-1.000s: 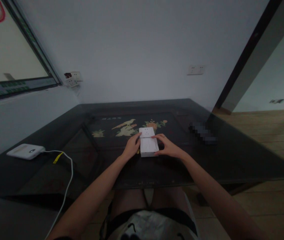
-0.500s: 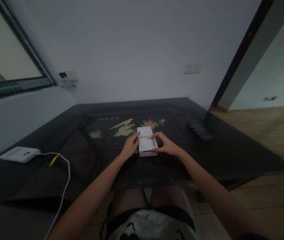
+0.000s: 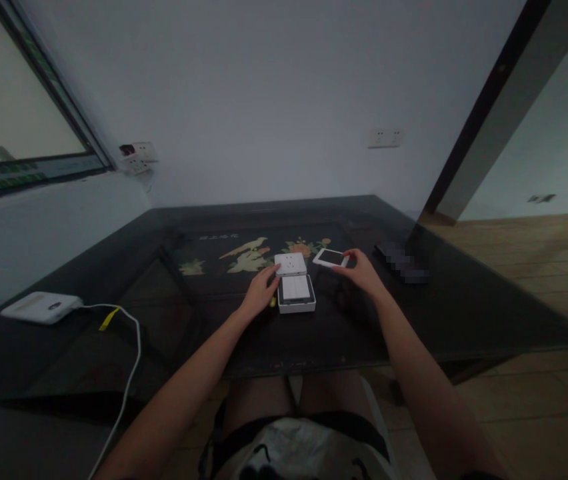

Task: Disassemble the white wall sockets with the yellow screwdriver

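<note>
Right hand (image 3: 364, 272) has lifted the thin white rectangular frame (image 3: 331, 257) off the white plastic switch (image 3: 296, 294), pinching it mid-desk; left hand (image 3: 259, 293), fingers loosely open, steadies the switch.

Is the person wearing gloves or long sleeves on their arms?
No. Both arms are bare all the way down, with no sleeves showing. The left hand and right hand have no gloves. I cannot see any watch, bracelet or ring, though the picture is dim. The fingers look slim and bare.
</note>
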Demonstrator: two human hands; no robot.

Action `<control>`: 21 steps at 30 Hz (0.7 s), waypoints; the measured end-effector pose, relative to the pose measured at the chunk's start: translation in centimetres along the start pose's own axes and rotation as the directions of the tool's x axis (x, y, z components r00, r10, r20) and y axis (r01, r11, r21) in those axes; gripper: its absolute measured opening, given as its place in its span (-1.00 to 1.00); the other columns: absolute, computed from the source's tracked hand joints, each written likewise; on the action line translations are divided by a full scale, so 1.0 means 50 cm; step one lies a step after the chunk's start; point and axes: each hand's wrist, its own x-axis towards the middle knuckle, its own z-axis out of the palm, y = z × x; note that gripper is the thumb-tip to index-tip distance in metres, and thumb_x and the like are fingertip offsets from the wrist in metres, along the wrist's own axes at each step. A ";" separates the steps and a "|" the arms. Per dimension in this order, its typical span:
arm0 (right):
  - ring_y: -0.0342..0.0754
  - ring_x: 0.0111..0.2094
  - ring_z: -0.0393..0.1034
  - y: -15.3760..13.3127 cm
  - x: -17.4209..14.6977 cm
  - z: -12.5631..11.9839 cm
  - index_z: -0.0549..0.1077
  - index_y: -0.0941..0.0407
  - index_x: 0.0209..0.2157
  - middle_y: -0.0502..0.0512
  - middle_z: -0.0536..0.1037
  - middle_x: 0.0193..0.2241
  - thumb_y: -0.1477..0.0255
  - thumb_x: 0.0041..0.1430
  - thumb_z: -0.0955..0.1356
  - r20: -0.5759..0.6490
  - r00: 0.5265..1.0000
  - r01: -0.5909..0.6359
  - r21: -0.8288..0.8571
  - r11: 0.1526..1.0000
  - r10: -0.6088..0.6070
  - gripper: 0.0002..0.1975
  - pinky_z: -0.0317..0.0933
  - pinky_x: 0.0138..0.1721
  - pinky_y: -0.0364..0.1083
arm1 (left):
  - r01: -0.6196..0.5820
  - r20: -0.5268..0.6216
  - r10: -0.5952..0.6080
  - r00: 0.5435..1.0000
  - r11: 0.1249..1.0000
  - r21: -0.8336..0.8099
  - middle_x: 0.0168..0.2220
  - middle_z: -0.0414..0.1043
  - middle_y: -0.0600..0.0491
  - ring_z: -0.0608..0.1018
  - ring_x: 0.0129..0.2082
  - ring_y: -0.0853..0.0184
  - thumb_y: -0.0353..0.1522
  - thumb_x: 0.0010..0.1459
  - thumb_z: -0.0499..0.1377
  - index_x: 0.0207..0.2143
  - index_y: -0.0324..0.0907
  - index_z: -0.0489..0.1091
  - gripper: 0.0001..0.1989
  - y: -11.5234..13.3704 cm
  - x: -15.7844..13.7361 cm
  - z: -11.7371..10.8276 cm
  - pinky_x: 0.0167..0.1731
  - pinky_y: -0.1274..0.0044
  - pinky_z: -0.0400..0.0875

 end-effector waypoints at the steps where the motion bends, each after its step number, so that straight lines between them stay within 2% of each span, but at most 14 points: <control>1: 0.09 -0.10 0.33 0.009 0.003 -0.005 0.35 0.08 -0.29 0.10 0.42 -0.24 0.31 -0.20 0.49 0.018 1.000 0.001 -0.060 0.998 0.000 -0.60 0.22 -0.04 0.07 | -0.001 -0.001 0.001 1.000 1.000 0.000 0.14 0.34 -0.10 0.36 0.17 0.22 -0.36 0.23 0.03 0.11 -0.21 0.31 -0.60 -0.002 0.000 0.001 0.19 0.33 0.20; 6: 0.07 -0.13 0.35 0.016 0.000 -0.011 0.38 0.09 -0.30 0.11 0.44 -0.23 0.33 -0.16 0.49 0.190 0.981 0.067 -0.192 0.979 -0.030 -0.65 0.22 -0.07 0.02 | -0.013 -0.018 0.013 1.000 1.000 0.002 0.13 0.34 -0.11 0.36 0.16 0.21 -0.37 0.22 0.05 0.09 -0.19 0.33 -0.62 -0.006 0.000 0.002 0.19 0.31 0.20; 10: 0.07 -0.12 0.35 0.005 -0.006 -0.004 0.38 0.09 -0.28 0.12 0.43 -0.20 0.33 -0.15 0.49 0.247 0.968 0.102 -0.230 0.968 -0.044 -0.63 0.21 -0.07 0.01 | -0.027 -0.084 0.028 0.996 1.000 0.014 0.12 0.32 -0.14 0.37 0.14 0.20 -0.38 0.20 0.07 0.02 -0.21 0.37 -0.67 0.001 0.012 -0.009 0.18 0.29 0.21; 13: 0.09 -0.08 0.33 0.001 -0.009 0.003 0.38 0.10 -0.25 0.14 0.43 -0.15 0.37 -0.14 0.49 0.268 0.963 0.110 -0.254 0.961 -0.039 -0.62 0.18 -0.04 0.02 | -0.089 -0.108 0.091 0.990 0.996 0.027 0.05 0.36 -0.12 0.38 0.11 0.23 -0.41 0.18 0.06 -0.05 -0.21 0.40 -0.71 0.013 0.045 -0.020 0.16 0.33 0.22; 15: 0.10 -0.06 0.31 -0.001 -0.012 0.008 0.39 0.10 -0.23 0.15 0.43 -0.13 0.39 -0.15 0.50 0.278 0.960 0.118 -0.271 0.955 -0.040 -0.61 0.18 -0.04 0.03 | -0.156 -0.029 0.158 0.987 0.986 0.067 0.02 0.38 -0.09 0.40 0.09 0.24 -0.41 0.16 0.09 -0.06 -0.20 0.40 -0.71 0.024 0.077 -0.023 0.14 0.36 0.23; 17: 0.10 -0.07 0.31 -0.003 -0.014 0.013 0.39 0.10 -0.22 0.15 0.43 -0.13 0.40 -0.17 0.50 0.284 0.958 0.128 -0.280 0.951 -0.046 -0.59 0.18 -0.05 0.04 | -0.202 0.139 0.184 0.973 0.971 0.127 0.04 0.39 -0.07 0.41 0.08 0.22 -0.33 0.13 0.14 -0.01 -0.16 0.37 -0.66 0.033 0.112 -0.021 0.13 0.35 0.24; 19: 0.10 -0.07 0.31 -0.004 -0.015 0.015 0.39 0.10 -0.22 0.15 0.43 -0.13 0.41 -0.19 0.51 0.285 0.957 0.143 -0.278 0.950 -0.061 -0.57 0.18 -0.07 0.04 | -0.208 0.308 0.141 0.941 0.958 0.197 0.08 0.37 -0.09 0.39 0.11 0.14 -0.21 0.05 0.22 0.04 -0.14 0.34 -0.51 0.038 0.144 -0.013 0.13 0.33 0.23; 21: 0.10 -0.08 0.31 -0.004 -0.014 0.017 0.38 0.11 -0.22 0.15 0.43 -0.15 0.40 -0.19 0.51 0.286 0.955 0.156 -0.275 0.949 -0.074 -0.57 0.19 -0.08 0.04 | -0.203 0.400 0.093 0.912 0.949 0.242 0.09 0.37 -0.12 0.40 0.11 0.09 -0.13 -0.03 0.27 0.08 -0.15 0.32 -0.38 0.038 0.170 -0.006 0.11 0.33 0.24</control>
